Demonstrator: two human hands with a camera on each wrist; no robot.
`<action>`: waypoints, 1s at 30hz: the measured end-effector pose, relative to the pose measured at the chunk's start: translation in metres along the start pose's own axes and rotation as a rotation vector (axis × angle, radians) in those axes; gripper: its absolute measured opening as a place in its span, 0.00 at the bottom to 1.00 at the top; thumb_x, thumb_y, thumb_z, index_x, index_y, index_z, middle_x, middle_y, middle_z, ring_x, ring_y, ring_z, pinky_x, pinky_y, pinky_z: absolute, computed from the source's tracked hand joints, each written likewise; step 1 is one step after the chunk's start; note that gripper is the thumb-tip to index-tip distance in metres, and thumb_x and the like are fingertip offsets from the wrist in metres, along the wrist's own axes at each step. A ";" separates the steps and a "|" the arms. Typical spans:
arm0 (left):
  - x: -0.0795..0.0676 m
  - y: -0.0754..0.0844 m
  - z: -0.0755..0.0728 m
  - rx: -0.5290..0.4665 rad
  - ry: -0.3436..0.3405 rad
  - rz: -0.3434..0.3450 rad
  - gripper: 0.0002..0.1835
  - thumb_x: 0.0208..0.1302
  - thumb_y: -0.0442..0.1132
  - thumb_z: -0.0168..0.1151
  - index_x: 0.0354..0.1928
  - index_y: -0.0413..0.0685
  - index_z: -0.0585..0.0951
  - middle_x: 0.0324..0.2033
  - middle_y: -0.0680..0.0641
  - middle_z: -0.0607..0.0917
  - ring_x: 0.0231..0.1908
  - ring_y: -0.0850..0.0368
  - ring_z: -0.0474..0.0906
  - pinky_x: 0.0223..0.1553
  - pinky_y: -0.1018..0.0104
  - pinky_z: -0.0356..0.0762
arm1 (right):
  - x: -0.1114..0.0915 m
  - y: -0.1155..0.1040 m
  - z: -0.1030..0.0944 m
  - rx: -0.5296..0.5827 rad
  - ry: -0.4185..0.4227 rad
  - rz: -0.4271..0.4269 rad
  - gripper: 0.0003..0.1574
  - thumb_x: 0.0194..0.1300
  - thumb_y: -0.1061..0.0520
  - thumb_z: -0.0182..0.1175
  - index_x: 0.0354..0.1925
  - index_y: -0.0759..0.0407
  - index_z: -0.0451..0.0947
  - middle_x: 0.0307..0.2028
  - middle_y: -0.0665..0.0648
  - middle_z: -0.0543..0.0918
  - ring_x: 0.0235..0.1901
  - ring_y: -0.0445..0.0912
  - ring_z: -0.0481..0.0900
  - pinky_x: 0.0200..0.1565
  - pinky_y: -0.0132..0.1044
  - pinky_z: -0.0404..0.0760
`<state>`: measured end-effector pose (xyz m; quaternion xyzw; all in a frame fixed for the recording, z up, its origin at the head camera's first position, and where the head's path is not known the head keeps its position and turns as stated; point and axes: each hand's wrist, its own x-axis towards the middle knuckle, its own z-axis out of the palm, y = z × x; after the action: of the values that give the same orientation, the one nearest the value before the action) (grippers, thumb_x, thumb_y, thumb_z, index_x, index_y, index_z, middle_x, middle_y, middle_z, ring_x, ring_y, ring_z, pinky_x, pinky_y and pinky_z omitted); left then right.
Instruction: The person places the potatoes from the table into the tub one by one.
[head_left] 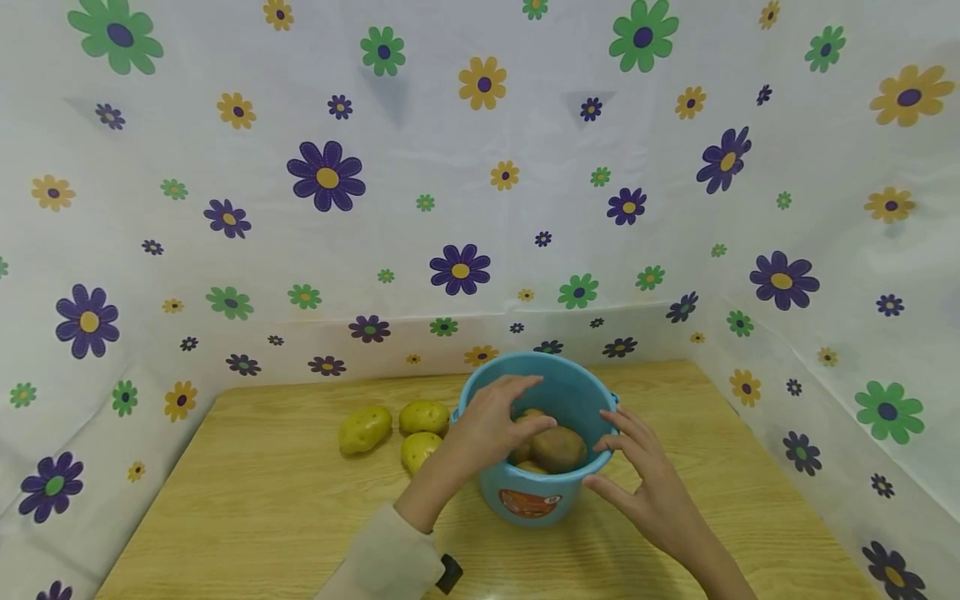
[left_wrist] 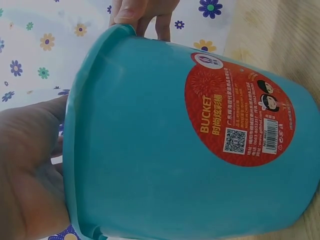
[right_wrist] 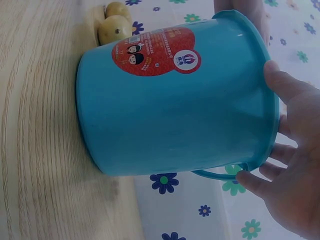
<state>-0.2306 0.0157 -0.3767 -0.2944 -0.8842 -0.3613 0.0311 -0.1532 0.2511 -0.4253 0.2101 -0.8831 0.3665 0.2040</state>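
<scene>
A light blue plastic bucket [head_left: 528, 508] stands upright on the table, a red label on its front. Several potatoes [head_left: 561, 450] lie inside it, browner-looking in the shade. Over the bucket's mouth reaches my left hand [head_left: 491, 425], thumb and fingers apart above those potatoes, nothing visible between them. My right hand [head_left: 652, 487] holds the right side of the rim, its thumb on the front and other fingertips at and over the edge. Left of the bucket, three yellow potatoes [head_left: 365, 430] lie close together on the wood. The left wrist view shows the bucket [left_wrist: 135, 135] sideways.
The wood-grain table [head_left: 247, 492] runs back to a white flower-patterned cloth [head_left: 420, 242], which also hangs at both sides. The bucket's blue handle [right_wrist: 215, 175] hangs at its right side. A dark band [head_left: 448, 575] sits at my left sleeve.
</scene>
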 end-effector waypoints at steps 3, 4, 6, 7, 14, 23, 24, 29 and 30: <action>-0.001 0.000 -0.001 -0.001 0.011 0.017 0.34 0.58 0.62 0.58 0.64 0.58 0.68 0.61 0.53 0.70 0.60 0.55 0.67 0.56 0.54 0.70 | 0.000 0.000 0.000 0.006 -0.001 -0.005 0.21 0.51 0.50 0.71 0.42 0.46 0.74 0.65 0.56 0.62 0.67 0.58 0.49 0.56 0.67 0.60; -0.002 0.000 -0.001 -0.002 0.016 0.021 0.33 0.58 0.61 0.58 0.64 0.58 0.69 0.61 0.53 0.70 0.58 0.56 0.68 0.55 0.55 0.71 | 0.000 0.000 0.000 0.004 0.000 -0.005 0.21 0.51 0.50 0.71 0.42 0.45 0.74 0.65 0.56 0.62 0.67 0.57 0.49 0.56 0.66 0.60; -0.002 0.000 -0.003 -0.013 0.025 0.031 0.32 0.59 0.60 0.58 0.64 0.57 0.69 0.60 0.53 0.71 0.56 0.56 0.70 0.53 0.57 0.73 | 0.000 -0.001 0.001 0.002 0.002 -0.005 0.21 0.51 0.50 0.71 0.42 0.43 0.73 0.65 0.56 0.62 0.67 0.57 0.49 0.56 0.66 0.60; -0.003 0.000 -0.004 -0.022 0.030 0.034 0.32 0.59 0.60 0.57 0.64 0.57 0.69 0.60 0.53 0.72 0.55 0.56 0.71 0.52 0.58 0.74 | 0.000 -0.001 0.001 0.000 0.003 -0.003 0.21 0.51 0.50 0.71 0.42 0.42 0.73 0.65 0.56 0.62 0.68 0.56 0.49 0.56 0.66 0.60; -0.006 -0.003 -0.013 -0.096 0.052 0.006 0.31 0.60 0.59 0.57 0.64 0.58 0.69 0.57 0.55 0.73 0.52 0.56 0.73 0.49 0.61 0.76 | 0.000 -0.001 0.000 -0.006 0.006 0.006 0.21 0.51 0.50 0.71 0.42 0.40 0.72 0.65 0.56 0.62 0.67 0.57 0.49 0.55 0.67 0.60; -0.012 -0.013 -0.029 -0.172 0.061 -0.021 0.31 0.61 0.59 0.56 0.65 0.59 0.68 0.57 0.56 0.74 0.52 0.58 0.72 0.50 0.62 0.74 | 0.000 -0.001 0.000 0.004 0.007 0.011 0.21 0.51 0.50 0.71 0.42 0.40 0.72 0.66 0.55 0.62 0.67 0.58 0.49 0.56 0.68 0.60; -0.013 -0.014 -0.031 -0.176 0.067 -0.018 0.31 0.61 0.58 0.57 0.65 0.59 0.68 0.57 0.56 0.74 0.52 0.58 0.72 0.51 0.61 0.74 | 0.000 -0.001 0.000 0.004 0.007 0.009 0.22 0.51 0.50 0.71 0.42 0.40 0.72 0.66 0.55 0.62 0.67 0.58 0.49 0.56 0.68 0.59; -0.019 -0.022 -0.042 -0.180 0.108 -0.022 0.29 0.62 0.54 0.59 0.64 0.58 0.69 0.54 0.54 0.76 0.51 0.57 0.73 0.51 0.60 0.75 | 0.000 -0.001 0.001 0.003 0.007 0.010 0.22 0.50 0.49 0.71 0.42 0.39 0.72 0.65 0.56 0.62 0.68 0.54 0.48 0.56 0.67 0.59; -0.020 -0.024 -0.044 -0.178 0.115 -0.030 0.28 0.62 0.54 0.59 0.63 0.57 0.70 0.53 0.54 0.77 0.51 0.56 0.73 0.50 0.59 0.75 | 0.000 -0.001 0.001 0.003 0.008 0.012 0.22 0.50 0.49 0.71 0.42 0.39 0.72 0.65 0.56 0.62 0.68 0.53 0.48 0.56 0.67 0.59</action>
<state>-0.2336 -0.0368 -0.3648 -0.2617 -0.8497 -0.4550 0.0500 -0.1528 0.2503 -0.4252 0.2038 -0.8830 0.3697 0.2052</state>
